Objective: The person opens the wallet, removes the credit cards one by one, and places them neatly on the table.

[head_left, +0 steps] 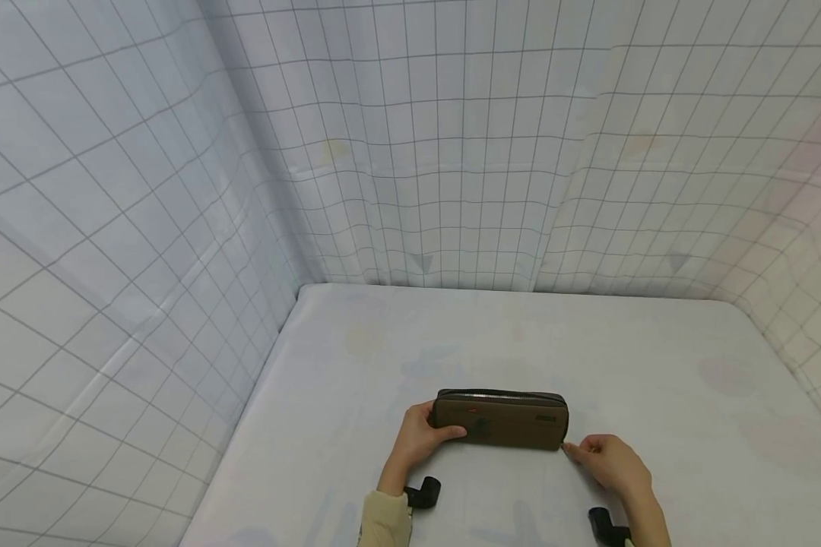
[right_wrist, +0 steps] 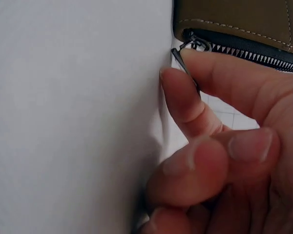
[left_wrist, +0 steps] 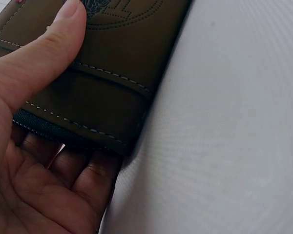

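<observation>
A brown long zip wallet [head_left: 513, 427] stands on its long edge on the white table, its zipper running along the top and down the right end. My left hand [head_left: 416, 438] grips its left end, the thumb lying on the stitched front and the fingers behind; in the left wrist view an embossed pattern shows on the wallet [left_wrist: 119, 53]. At the lower right corner, my right hand [head_left: 614, 465] pinches the dark zipper pull [right_wrist: 180, 60] between thumb and index finger. Zipper teeth [right_wrist: 256, 56] run along that end, and the slider sits at the corner.
The white-covered table [head_left: 520, 334] spreads around the wallet. White grid-patterned curtains [head_left: 417, 152] hang behind it and at both sides. A black wrist mount [head_left: 424, 494] is on the left wrist, another [head_left: 605, 528] on the right.
</observation>
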The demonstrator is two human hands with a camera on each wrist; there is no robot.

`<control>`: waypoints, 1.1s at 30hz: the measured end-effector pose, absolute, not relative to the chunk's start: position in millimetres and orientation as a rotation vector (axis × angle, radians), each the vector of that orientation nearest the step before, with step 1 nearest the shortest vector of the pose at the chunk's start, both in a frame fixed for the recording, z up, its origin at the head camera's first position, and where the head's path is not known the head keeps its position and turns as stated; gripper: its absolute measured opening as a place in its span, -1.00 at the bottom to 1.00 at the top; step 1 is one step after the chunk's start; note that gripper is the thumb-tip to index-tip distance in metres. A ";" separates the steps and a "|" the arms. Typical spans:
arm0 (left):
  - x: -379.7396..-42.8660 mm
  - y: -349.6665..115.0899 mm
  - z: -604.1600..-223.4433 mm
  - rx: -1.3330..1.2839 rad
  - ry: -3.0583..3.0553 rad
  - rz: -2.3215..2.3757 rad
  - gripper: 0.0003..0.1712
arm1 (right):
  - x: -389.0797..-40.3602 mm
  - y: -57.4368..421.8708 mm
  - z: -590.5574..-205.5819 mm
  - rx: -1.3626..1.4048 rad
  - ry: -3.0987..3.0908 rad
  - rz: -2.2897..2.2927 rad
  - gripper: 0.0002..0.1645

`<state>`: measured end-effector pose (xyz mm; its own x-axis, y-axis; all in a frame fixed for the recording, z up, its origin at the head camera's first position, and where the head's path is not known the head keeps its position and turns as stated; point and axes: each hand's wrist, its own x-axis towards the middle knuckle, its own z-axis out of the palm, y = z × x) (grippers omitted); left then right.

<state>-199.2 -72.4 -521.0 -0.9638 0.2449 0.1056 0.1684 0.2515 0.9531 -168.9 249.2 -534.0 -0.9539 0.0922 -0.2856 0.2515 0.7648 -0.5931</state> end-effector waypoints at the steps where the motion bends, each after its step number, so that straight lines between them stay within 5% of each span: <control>1: -199.3 -72.4 -521.0 0.401 2.433 1.840 -0.67 | -169.3 249.4 -534.2 0.265 2.721 -0.962 -0.51; 33: -198.8 -71.5 -520.7 0.399 2.447 1.817 -0.67 | -163.5 253.8 -538.9 0.201 2.789 -0.996 -0.43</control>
